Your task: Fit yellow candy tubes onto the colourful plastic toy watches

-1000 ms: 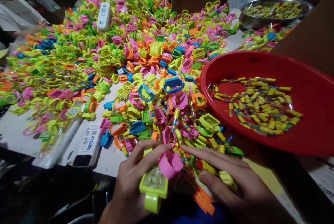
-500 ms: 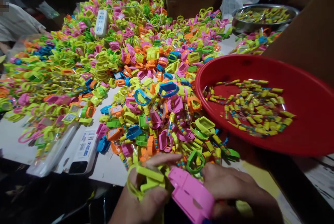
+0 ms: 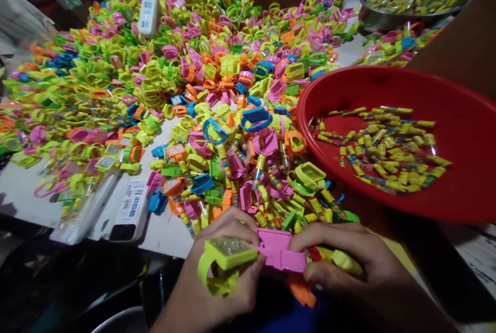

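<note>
Both hands grip a pink toy watch (image 3: pixel 276 250) with its case lid swung up. My left hand (image 3: pixel 236 276) pinches its left side and also carries a yellow-green toy watch (image 3: pixel 228 255) with a clear face. My right hand (image 3: pixel 341 255) holds the pink strap end between thumb and fingers. Yellow pieces (image 3: pixel 346 261) and a bit of red show in the right palm, partly hidden by the fingers. Below the hands an orange piece (image 3: pixel 301 291) shows; what supports it is hidden. Just beyond lies a pile of toy watches and small candy tubes (image 3: pixel 259 167).
A red basin (image 3: pixel 391 77) with yellow-wrapped tubes stands at the right, a steel bowl (image 3: pixel 372 20) behind it. A large heap of toy watches (image 3: pixel 155 79) covers the back left, with a white power strip (image 3: pixel 148 15) on top. A white labelled box (image 3: pixel 129 209) lies left.
My hands have drawn together on the pink watch, which has turned and now lies with its lid raised. The yellow-green watch has tipped to show its face. The view has shifted slightly.
</note>
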### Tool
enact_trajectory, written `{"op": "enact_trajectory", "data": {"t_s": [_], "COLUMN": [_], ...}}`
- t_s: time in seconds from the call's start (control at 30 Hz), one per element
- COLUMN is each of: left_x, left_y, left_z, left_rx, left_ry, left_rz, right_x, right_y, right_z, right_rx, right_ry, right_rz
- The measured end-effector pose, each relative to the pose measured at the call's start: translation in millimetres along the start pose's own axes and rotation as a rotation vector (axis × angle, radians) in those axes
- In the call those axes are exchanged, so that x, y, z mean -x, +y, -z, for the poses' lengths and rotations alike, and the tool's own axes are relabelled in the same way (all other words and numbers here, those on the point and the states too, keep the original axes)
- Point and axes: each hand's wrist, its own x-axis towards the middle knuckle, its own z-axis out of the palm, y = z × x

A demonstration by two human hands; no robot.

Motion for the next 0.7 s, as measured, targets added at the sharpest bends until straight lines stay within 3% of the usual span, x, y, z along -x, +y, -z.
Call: {"op": "enact_trajectory", "data": {"t_s": [0.07,0.17,0.37,0.53,0.63,0.7], "left_x": [1,6,12,9,10,10], "left_y": [0,-5,-11,-15,-19,-18], "left_z": [2,6,13,15,14,14], "left_rx": [-0.029,0.060,0.174,0.236,0.236,0.194], "left_ry": [-0.015,-0.023,-0.029,-0.090,-0.087,-0.081], "left_rz": [-0.011,0.030,0.077,0.066,0.057,0.056], "right_x": [0,-4,-9,-8,-11,-11], "right_y": [-4,-11,-16,-13,-15,-16], "right_z": [0,-4,-16,-18,-16,-14], "right_rx": [0.086,-0.030,-0.395,-0.595,-0.597,-0.459], "right_ry": [0.038,0.038,-0.150,-0.248,-0.293,-0.280], "right_rz": [0.019,0.040,-0.278,-0.422,-0.530,-0.499]}}
